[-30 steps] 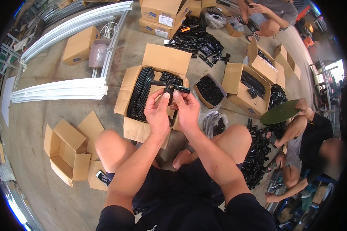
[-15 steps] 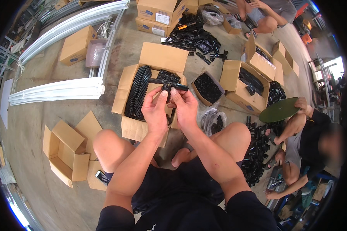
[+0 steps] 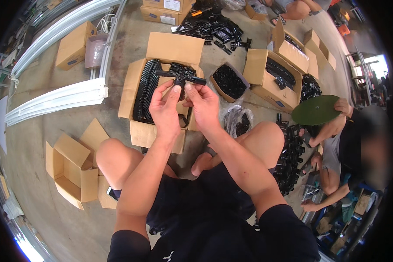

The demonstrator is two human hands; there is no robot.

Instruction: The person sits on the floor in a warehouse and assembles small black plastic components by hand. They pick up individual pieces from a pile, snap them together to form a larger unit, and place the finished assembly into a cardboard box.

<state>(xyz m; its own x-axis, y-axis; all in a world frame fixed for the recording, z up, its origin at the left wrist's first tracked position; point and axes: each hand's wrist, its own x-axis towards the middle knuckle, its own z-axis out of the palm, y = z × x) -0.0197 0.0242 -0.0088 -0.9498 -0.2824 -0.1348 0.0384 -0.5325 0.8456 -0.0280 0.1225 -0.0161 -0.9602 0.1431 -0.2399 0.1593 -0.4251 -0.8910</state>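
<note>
Between my two hands is a black T-shaped plastic part (image 3: 180, 80), its arms spreading left and right above my thumbs. My left hand (image 3: 166, 107) pinches its lower stem from the left side. From the right, my right hand (image 3: 202, 105) pinches the same stem, thumb beside thumb. Both hands are over an open cardboard box (image 3: 124, 94). Inside it, a long row of stacked black parts (image 3: 147, 89) lines the left side, and more black parts lie at the far right, partly hidden by what I hold.
A small box of little black pieces (image 3: 229, 82) stands right of my box, with a clear plastic bag (image 3: 238, 120) nearer me. Loose black parts (image 3: 212, 26) lie heaped beyond. At right, a co-worker's hand holds a green disc (image 3: 315, 110). An opened carton (image 3: 70, 174) lies left.
The whole view has shifted, so the boxes appear a little higher and further left. Both hands keep hold of the black part; its stem now shows more clearly between the thumbs.
</note>
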